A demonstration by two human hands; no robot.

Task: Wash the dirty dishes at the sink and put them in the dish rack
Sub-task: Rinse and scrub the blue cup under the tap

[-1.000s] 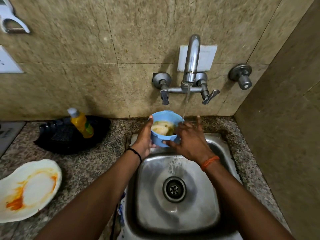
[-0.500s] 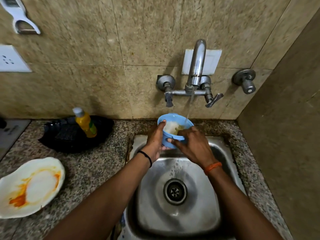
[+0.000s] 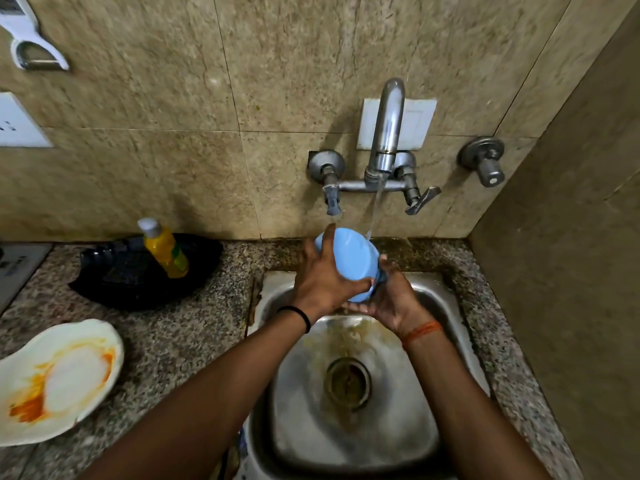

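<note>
From my head camera: my left hand (image 3: 323, 278) and right hand (image 3: 391, 299) both clasp the blue bowl (image 3: 349, 259), tipped over above the sink (image 3: 446, 306) under the tap (image 3: 386, 133) stream. A stained plate (image 3: 59, 379) sits on the counter (image 3: 180, 327), left.

No words or numbers can be read anywhere. The yellow bottle (image 3: 165, 250) left of the sink (image 3: 446, 306) may have a label, but it is too blurry.

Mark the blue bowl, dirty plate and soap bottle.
blue bowl (image 3: 348, 258), head view, upturned outer base.
dirty plate (image 3: 74, 375), head view, white centre.
soap bottle (image 3: 164, 249), head view, yellow body.
</note>
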